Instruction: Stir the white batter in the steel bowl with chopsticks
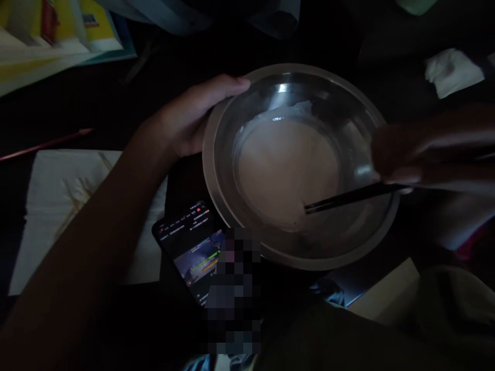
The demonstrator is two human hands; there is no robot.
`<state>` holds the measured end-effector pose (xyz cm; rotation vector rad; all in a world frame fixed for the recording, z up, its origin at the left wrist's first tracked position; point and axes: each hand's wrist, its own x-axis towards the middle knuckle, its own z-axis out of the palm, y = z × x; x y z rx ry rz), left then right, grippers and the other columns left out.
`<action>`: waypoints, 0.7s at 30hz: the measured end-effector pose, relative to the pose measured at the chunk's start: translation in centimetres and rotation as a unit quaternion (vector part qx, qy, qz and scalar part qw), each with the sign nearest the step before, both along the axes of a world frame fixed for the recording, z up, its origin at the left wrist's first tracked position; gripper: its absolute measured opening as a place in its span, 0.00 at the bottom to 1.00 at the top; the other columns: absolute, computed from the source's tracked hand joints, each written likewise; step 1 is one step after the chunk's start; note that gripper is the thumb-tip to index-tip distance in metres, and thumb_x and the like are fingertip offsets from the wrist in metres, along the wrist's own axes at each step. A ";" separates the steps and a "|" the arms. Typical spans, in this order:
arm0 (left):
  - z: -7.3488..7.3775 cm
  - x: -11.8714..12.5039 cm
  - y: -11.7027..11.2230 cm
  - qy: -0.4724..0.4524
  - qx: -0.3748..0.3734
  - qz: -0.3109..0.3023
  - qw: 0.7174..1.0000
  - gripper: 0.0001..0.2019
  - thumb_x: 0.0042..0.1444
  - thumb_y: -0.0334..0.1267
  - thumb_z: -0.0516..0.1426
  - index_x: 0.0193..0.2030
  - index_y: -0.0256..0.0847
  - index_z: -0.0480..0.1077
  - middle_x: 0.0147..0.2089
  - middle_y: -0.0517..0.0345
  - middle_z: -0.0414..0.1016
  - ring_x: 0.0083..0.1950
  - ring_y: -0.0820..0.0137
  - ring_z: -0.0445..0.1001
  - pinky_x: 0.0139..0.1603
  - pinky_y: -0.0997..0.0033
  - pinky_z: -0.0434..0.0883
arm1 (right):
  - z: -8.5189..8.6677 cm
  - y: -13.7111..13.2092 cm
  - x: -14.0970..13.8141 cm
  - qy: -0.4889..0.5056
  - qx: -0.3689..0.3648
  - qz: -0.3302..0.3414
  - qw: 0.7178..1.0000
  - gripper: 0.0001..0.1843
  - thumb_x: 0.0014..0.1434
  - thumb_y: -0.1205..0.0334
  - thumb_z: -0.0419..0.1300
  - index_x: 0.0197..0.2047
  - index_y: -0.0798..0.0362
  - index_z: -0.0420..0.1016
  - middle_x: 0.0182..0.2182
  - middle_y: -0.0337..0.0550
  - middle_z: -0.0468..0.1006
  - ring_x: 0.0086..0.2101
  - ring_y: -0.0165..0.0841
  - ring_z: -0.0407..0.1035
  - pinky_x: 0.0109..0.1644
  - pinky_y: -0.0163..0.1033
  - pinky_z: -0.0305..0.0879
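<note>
A wide steel bowl (212, 178) holds a pale, smooth liquid (282, 165), with a thin film of it up the inner wall. On the bowl's left side, my left hand (197, 111) grips the rim, its thumb on top and the other fingers hidden behind the wall. My right hand (410, 147) is blurred and dark at the bowl's right side, closed around a pair of dark chopsticks (344, 198). Their tips reach over the bowl to the liquid's lower right edge. How deep the tips go is hard to tell.
Left of the bowl's base lies a lit phone (189, 247). A white napkin (38, 206) with thin sticks on it and a red pencil (50, 144) are further left. Yellow packaging (69, 31) stands at the upper left; crumpled tissue (452, 72) lies at the upper right.
</note>
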<state>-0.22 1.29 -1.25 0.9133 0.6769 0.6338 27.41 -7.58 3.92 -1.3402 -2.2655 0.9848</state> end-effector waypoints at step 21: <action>-0.5 -0.2 0.3 0.000 -0.007 -0.002 1.000 0.13 0.61 0.31 0.47 0.29 0.29 0.68 0.23 0.60 0.74 0.22 0.78 0.73 0.24 0.82 0.71 | 1.5 0.2 -2.5 -0.037 -0.001 0.139 0.990 0.03 0.58 0.60 0.55 0.34 0.48 0.69 0.25 0.35 0.71 0.25 0.23 0.67 0.22 0.32 0.64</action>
